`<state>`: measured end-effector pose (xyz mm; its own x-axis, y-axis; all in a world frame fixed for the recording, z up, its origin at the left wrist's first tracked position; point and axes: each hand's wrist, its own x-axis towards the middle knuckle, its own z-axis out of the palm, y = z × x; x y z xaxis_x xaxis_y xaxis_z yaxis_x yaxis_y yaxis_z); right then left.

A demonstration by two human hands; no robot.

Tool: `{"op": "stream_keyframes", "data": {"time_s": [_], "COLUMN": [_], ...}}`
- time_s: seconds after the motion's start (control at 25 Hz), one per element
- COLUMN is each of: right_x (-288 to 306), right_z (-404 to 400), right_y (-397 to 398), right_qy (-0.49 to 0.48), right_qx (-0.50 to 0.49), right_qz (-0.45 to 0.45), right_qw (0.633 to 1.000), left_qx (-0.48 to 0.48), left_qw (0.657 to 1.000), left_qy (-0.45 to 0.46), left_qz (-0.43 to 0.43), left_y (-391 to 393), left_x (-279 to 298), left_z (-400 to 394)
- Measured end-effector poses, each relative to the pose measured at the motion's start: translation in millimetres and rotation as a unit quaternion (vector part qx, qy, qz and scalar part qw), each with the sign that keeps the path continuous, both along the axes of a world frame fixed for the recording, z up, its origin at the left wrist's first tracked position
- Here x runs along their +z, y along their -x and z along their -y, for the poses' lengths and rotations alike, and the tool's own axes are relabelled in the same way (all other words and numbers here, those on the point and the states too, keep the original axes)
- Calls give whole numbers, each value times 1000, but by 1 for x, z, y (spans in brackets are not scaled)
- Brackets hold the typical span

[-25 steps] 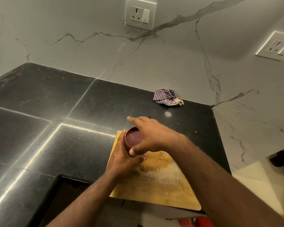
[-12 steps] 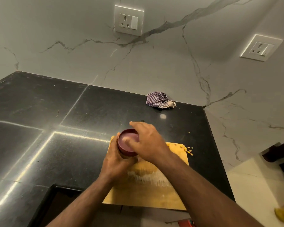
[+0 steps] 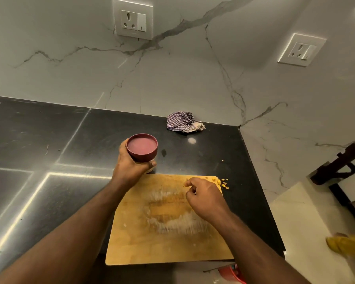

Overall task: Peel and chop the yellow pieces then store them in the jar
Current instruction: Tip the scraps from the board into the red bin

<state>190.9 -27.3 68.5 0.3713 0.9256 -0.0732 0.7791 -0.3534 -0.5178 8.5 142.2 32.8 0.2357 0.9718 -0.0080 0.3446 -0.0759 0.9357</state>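
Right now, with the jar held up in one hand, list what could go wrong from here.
1. The left hand alone grips the jar clear of the black counter; a slip would likely drop it there.
2. Yellow bits lie at the far right corner of the cutting board, some already on the counter; the right hand, fingers curled nearby, could push more off.
3. The maroon lid is on, so leftover bits cannot go in unless it comes off.

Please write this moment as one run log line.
left hand: holds lidded jar | right hand: fingers curled over cutting board | yellow bits: board corner
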Motion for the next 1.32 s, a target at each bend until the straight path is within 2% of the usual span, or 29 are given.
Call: {"op": "stream_keyframes", "data": {"time_s": [0.32,0.56,0.68,0.84,0.92,1.08,1.32], "right_x": [-13,-23,-27,-27,-28,-28,-36], "right_z": [51,76,77,72,68,60,56], "right_y": [-39,-46,-44,-38,-32,-29,-28], "right_qy": [47,117,110,96,91,113,98], "right_qx": [-87,-103,-111,-102,-92,-99,-149], "right_qz": [24,49,55,40,35,40,6], "right_qw": [995,986,986,989,991,988,984], "left_qx": [-4,-7,15,56,29,-42,-40], "left_qw": [1000,999,997,994,987,950,939], "left_qy": [12,41,51,7,-10,4,56], "left_qz": [3,-22,-62,-95,-156,-309,-337], "left_y": [-11,-6,-3,11,21,40,63], "left_x": [-8,-8,-3,-4,-8,-8,0], "left_z": [-14,-15,-5,29,51,92,112]}}
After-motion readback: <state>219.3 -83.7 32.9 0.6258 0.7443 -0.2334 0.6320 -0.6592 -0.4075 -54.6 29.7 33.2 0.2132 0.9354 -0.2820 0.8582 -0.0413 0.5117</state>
